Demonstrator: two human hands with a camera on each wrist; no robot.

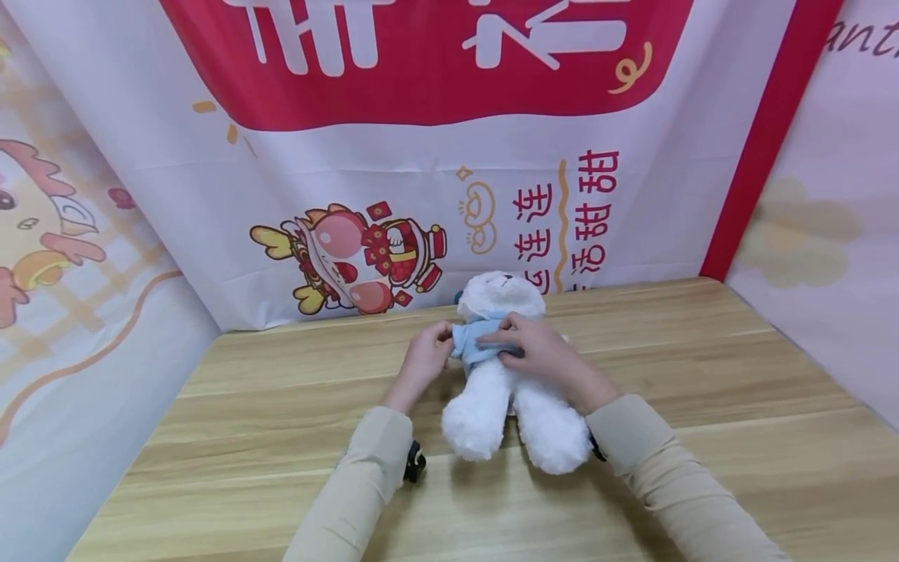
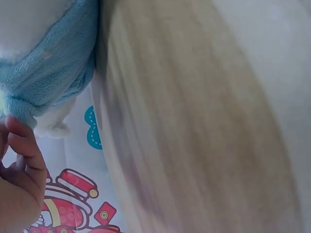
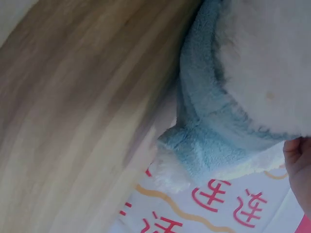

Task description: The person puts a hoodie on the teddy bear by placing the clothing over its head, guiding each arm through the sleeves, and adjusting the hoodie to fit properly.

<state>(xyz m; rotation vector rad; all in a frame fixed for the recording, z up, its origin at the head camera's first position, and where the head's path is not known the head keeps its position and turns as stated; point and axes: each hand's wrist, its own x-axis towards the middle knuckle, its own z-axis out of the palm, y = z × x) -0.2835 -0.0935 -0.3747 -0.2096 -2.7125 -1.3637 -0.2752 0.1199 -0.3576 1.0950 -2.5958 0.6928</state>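
Observation:
A white plush toy (image 1: 477, 410) lies on its back on the wooden table, its legs toward me and its head at the far edge. It wears a light blue shirt (image 1: 469, 334). My left hand (image 1: 427, 355) pinches the end of the shirt's sleeve, on the toy's left side as I look. In the left wrist view, the curled fingers (image 2: 24, 141) meet the blue cloth. Over the shirt's front lies my right hand (image 1: 537, 349), thumb and fingers bent on the cloth. The right wrist view shows its fingertips (image 3: 294, 148) at the shirt's edge; part of the grip is hidden.
The wooden table (image 1: 281, 421) extends to both sides of the toy. Behind it hangs a printed white and red cloth backdrop (image 1: 393, 148), close to the toy's head. Printed panels stand at left and right. A dark strap piece (image 1: 414, 462) shows at the left wrist.

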